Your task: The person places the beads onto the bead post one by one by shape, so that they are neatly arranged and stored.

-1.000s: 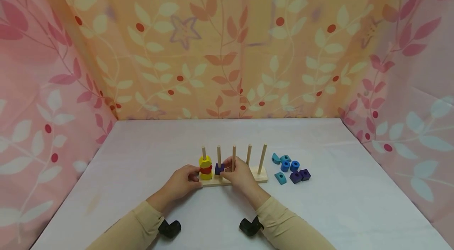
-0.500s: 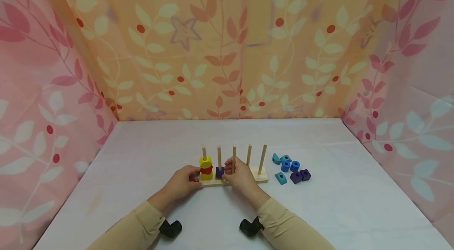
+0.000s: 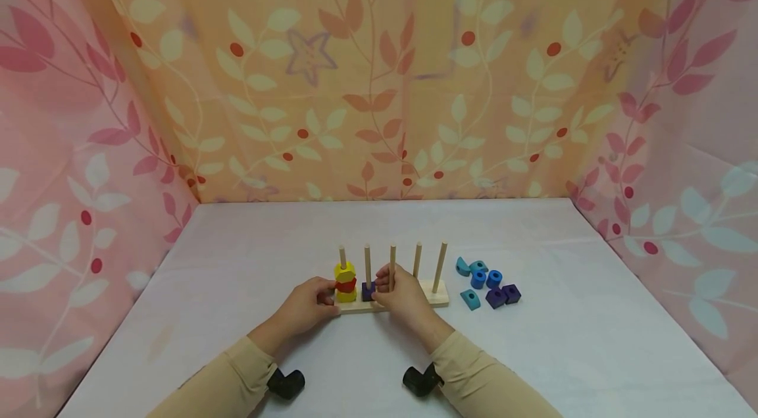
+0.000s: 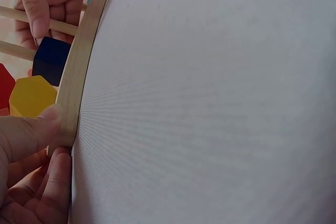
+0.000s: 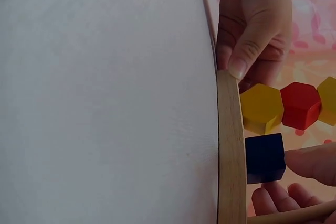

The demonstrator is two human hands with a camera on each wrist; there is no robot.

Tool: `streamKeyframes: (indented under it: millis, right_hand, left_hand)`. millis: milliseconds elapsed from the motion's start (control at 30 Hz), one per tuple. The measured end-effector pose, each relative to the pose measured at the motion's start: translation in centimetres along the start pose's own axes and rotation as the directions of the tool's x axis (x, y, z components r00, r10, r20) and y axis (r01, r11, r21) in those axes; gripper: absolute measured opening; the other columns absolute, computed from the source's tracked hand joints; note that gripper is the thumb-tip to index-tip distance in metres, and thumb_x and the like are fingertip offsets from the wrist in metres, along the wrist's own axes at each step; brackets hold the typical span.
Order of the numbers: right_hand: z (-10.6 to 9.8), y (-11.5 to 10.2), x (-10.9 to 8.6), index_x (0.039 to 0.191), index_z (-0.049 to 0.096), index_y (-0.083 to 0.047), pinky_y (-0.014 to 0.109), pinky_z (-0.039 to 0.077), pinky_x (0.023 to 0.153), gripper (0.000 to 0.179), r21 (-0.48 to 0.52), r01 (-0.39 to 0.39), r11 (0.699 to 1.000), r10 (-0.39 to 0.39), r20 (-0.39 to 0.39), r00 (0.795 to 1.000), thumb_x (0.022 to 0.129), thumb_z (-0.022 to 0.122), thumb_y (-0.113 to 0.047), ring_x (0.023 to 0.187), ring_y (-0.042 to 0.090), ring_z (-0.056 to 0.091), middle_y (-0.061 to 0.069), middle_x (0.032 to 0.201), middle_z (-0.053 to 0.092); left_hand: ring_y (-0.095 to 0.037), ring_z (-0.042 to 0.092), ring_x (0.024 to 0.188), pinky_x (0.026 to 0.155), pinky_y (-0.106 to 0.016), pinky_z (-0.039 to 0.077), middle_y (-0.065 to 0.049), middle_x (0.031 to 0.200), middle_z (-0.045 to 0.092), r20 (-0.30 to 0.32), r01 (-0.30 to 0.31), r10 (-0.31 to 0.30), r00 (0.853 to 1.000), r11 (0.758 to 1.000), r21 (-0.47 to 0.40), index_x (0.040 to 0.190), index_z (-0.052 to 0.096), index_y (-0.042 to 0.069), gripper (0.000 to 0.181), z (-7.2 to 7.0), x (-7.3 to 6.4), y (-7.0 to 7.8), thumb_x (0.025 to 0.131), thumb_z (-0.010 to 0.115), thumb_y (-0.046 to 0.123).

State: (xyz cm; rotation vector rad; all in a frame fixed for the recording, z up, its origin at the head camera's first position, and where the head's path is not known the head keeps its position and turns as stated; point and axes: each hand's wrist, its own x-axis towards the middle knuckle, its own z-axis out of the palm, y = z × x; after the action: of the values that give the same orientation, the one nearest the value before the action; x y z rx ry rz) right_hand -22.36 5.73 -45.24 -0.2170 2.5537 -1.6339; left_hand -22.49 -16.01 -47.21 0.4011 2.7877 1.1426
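On a white-covered counter (image 3: pixel 379 227), taking 12 o'clock as straight away from the person, a wooden peg board (image 3: pixel 440 295) lies across from 9 to 3 o'clock with five upright pegs (image 3: pixel 439 268). The left hand (image 3: pixel 306 307) grips the board's 9 o'clock end, thumb on top and fingers curled at the end and lower edge.

The dark block (image 5: pixel 265 158), purplish from the head and deep blue from the wrists, is threaded on the second peg from 9 o'clock and sits down against the board. The right hand (image 3: pixel 405 296) is at its 4 o'clock side, loosely open; its extended thumb touches the block's top while its bent fingers lie behind, near the third peg, rather than wrapped round it.

Just toward 9 o'clock from the block, the first peg carries a lower yellow piece (image 3: pixel 345 297), a red piece (image 3: pixel 347 286) and an upper yellow piece (image 3: pixel 344 271).

Beyond the board's 3 o'clock end lie three teal half-rounds (image 3: pixel 470 300), two blue cylinders (image 3: pixel 494 279) and, farthest toward 3 o'clock, two purple blocks (image 3: pixel 495 298) side by side. Leaf-patterned fabric (image 3: pixel 379 76) hangs at 12 o'clock.
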Motion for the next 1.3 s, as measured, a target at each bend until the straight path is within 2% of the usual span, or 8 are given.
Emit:
streamKeyframes:
  millis: [200, 433, 600, 733, 867, 1067, 1200, 1300]
  right_hand:
    - [-0.6, -0.6, -0.6, 0.104, 0.054, -0.002, 0.036, 0.048, 0.082, 0.031, -0.021, 0.02, 1.0, -0.019, 0.015, 1.0, 0.079, 0.07, -0.008, 0.092, 0.024, 0.06, 0.011, 0.101, 0.061]
    - [-2.1, -1.6, -1.6, 0.115, 0.055, -0.003, 0.043, 0.042, 0.092, 0.038, -0.026, 0.092, 0.995, -0.092, 0.015, 0.996, 0.081, 0.069, -0.014, 0.11, 0.031, 0.055, 0.011, 0.112, 0.061]
    - [-3.4, -2.4, -2.4, 0.122, 0.053, -0.005, 0.042, 0.038, 0.096, 0.045, -0.013, 0.131, 0.991, -0.131, 0.011, 0.991, 0.081, 0.069, -0.016, 0.114, 0.029, 0.052, 0.011, 0.118, 0.059]
    - [-4.6, -2.6, -3.3, 0.124, 0.053, -0.005, 0.042, 0.037, 0.096, 0.047, 0.024, 0.123, 0.992, -0.123, 0.002, 0.992, 0.081, 0.07, -0.014, 0.114, 0.026, 0.053, 0.01, 0.119, 0.058]
    - [-6.3, -2.5, -4.0, 0.12, 0.057, -0.005, 0.042, 0.038, 0.096, 0.04, 0.064, 0.119, 0.991, -0.119, -0.001, 0.993, 0.081, 0.068, -0.01, 0.113, 0.026, 0.054, 0.01, 0.118, 0.06]
    - [-9.6, -1.3, -4.7, 0.109, 0.06, -0.002, 0.04, 0.041, 0.094, 0.029, 0.066, 0.156, 0.986, -0.155, -0.01, 0.988, 0.082, 0.067, -0.01, 0.106, 0.027, 0.057, 0.014, 0.11, 0.061]
    - [-12.2, -0.2, -4.8, 0.107, 0.06, -0.001, 0.03, 0.047, 0.084, 0.026, 0.036, 0.153, 0.988, -0.15, -0.056, 0.987, 0.083, 0.066, -0.009, 0.097, 0.025, 0.06, 0.015, 0.107, 0.062]
    - [-14.3, 1.0, -4.9, 0.108, 0.06, -0.002, 0.022, 0.048, 0.076, 0.026, -0.009, 0.104, 0.995, -0.104, -0.113, 0.988, 0.084, 0.066, -0.011, 0.093, 0.021, 0.06, 0.016, 0.107, 0.061]
  left_hand:
    - [-0.011, 0.051, 0.076, 0.069, -0.027, 0.044, 0.003, 0.086, 0.055, -0.002, 0.009, -0.009, 1.0, 1.0, -0.023, 0.116, 0.061, 0.004, 0.047, 0.1, 0.0, -0.1, 0.072, 0.077, 0.014]
    - [-0.011, 0.05, 0.076, 0.07, -0.027, 0.044, 0.004, 0.084, 0.054, 0.004, 0.007, -0.007, 1.0, 1.0, -0.006, 0.116, 0.06, 0.004, 0.048, 0.3, -0.1, -0.3, 0.073, 0.077, 0.016]
    - [-0.01, 0.051, 0.077, 0.071, -0.028, 0.044, 0.004, 0.087, 0.055, -0.011, 0.008, -0.008, 1.0, 1.0, -0.007, 0.113, 0.061, 0.006, 0.043, 0.2, -0.1, -0.3, 0.074, 0.076, 0.015]
    - [-0.01, 0.051, 0.077, 0.071, -0.028, 0.044, 0.004, 0.089, 0.055, -0.009, 0.014, -0.014, 1.0, 1.0, -0.006, 0.113, 0.061, 0.006, 0.042, 0.2, -0.1, -0.1, 0.074, 0.076, 0.015]
    - [-0.01, 0.051, 0.077, 0.071, -0.029, 0.044, 0.003, 0.089, 0.056, -0.007, 0.007, -0.007, 1.0, 1.0, -0.011, 0.112, 0.061, 0.005, 0.042, 0.2, -0.1, 0.0, 0.074, 0.076, 0.014]
    - [-0.011, 0.051, 0.077, 0.071, -0.029, 0.044, 0.004, 0.088, 0.055, -0.003, 0.015, -0.015, 1.0, 1.0, -0.008, 0.114, 0.06, 0.006, 0.043, 0.2, -0.1, -0.1, 0.074, 0.076, 0.015]
    - [-0.01, 0.051, 0.078, 0.072, -0.028, 0.044, 0.003, 0.09, 0.055, -0.005, 0.019, -0.019, 1.0, 1.0, -0.001, 0.115, 0.06, 0.006, 0.044, 0.1, 0.0, 0.0, 0.075, 0.075, 0.015]
    - [-0.01, 0.051, 0.077, 0.072, -0.028, 0.044, 0.003, 0.089, 0.055, -0.011, 0.02, -0.02, 1.0, 1.0, 0.002, 0.115, 0.06, 0.007, 0.044, 0.1, 0.1, 0.0, 0.075, 0.075, 0.015]
